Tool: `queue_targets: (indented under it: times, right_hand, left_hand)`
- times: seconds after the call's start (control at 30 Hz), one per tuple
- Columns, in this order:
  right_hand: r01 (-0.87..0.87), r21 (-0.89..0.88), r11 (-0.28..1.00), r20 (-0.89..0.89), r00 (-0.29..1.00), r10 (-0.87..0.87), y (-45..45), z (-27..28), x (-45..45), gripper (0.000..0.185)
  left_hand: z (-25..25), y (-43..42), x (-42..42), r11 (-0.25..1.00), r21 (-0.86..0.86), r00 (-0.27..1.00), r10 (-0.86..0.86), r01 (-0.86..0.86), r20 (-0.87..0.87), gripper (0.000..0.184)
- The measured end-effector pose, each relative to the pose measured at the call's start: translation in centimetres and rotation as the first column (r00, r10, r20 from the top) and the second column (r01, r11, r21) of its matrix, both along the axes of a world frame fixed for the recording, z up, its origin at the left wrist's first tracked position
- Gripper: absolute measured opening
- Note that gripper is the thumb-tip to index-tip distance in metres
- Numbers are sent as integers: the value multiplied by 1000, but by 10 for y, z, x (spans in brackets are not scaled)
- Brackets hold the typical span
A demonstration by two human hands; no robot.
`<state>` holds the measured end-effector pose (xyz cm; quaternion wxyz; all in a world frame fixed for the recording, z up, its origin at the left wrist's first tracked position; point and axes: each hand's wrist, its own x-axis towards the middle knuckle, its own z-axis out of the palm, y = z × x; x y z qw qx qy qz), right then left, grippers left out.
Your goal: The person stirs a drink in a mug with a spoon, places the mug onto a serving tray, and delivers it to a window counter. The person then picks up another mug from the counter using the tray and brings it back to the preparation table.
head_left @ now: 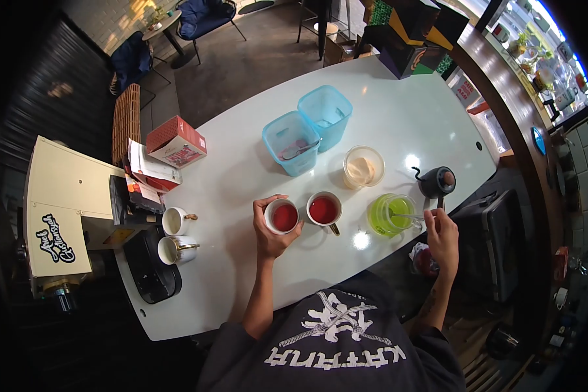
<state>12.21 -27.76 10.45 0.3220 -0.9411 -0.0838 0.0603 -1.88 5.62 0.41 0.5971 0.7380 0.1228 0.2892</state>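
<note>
My left hand (271,235) is wrapped round a white cup (283,216) of dark red liquid, upright at table height; I cannot tell whether it touches the table. Just right of it, a second white cup (323,209) holds similar red liquid, its handle pointing toward me. My right hand (442,236) pinches the end of a spoon (408,216) that dips into a clear glass jug (390,215) of bright green liquid. Behind the jug stands a clear plastic container (364,167) with something pale inside.
Two blue plastic containers (291,144) stand mid-table, the nearer holding a spoon-like utensil. A dark gooseneck kettle (437,182) is at the right. Two white mugs (178,249) sit by a cream-coloured machine (62,202) at the left. A red box (176,142) stands at the back left.
</note>
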Motion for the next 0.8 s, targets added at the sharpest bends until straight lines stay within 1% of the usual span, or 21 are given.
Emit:
queue_targets:
  times: [0.07,0.13,0.2,0.27,0.3,0.4,0.47,0.5,0.57,0.6,0.67,0.77,0.8]
  right_hand:
    - [23,17,1000,6,1000,-23,6,-1,-5,35]
    - [-22,-17,1000,102,994,24,9,-7,-7,37]
    - [-3,-36,999,84,996,6,11,-9,-6,38]
    - [-26,16,1000,168,986,23,10,-22,-4,36]
    - [-27,15,1000,168,985,24,11,-23,-3,36]
    - [-17,30,999,154,988,12,19,-21,-4,31]
    - [-10,7,1000,100,995,9,28,-14,-9,25]
    - [-14,6,1000,100,995,14,32,-14,-12,25]
    - [-111,22,994,203,974,104,38,-16,-17,18]
    - [-113,21,993,203,973,106,38,-19,-17,18]
    - [-164,30,986,278,949,149,41,-25,-17,12]
    - [-153,38,988,307,942,134,41,-27,-16,11]
    - [-161,38,986,308,941,142,39,-23,-16,11]
  left_hand:
    - [-1,1,0,1000,0,1000,0,0,2,69]
    - [0,1,1,1000,-12,1000,-9,9,-2,69]
    - [1,1,1,1000,-16,1000,-13,13,-4,69]
    - [1,0,1,1000,-22,1000,-14,13,-7,69]
    - [1,0,1,1000,-12,1000,-15,15,-4,69]
    - [1,0,1,1000,-2,1000,-11,11,6,69]
    - [1,0,1,1000,-2,1000,-3,3,11,69]
    - [1,0,1,1000,-14,1000,-7,8,13,69]
    - [1,0,2,1000,-27,1000,-11,11,16,69]
    - [1,-1,1,999,-36,1000,-15,15,11,69]
    - [1,0,1,999,-43,1000,-14,14,8,69]
    - [0,-1,2,1000,-2,1000,2,-2,21,69]
    - [0,-2,2,999,-45,1000,3,-3,20,69]
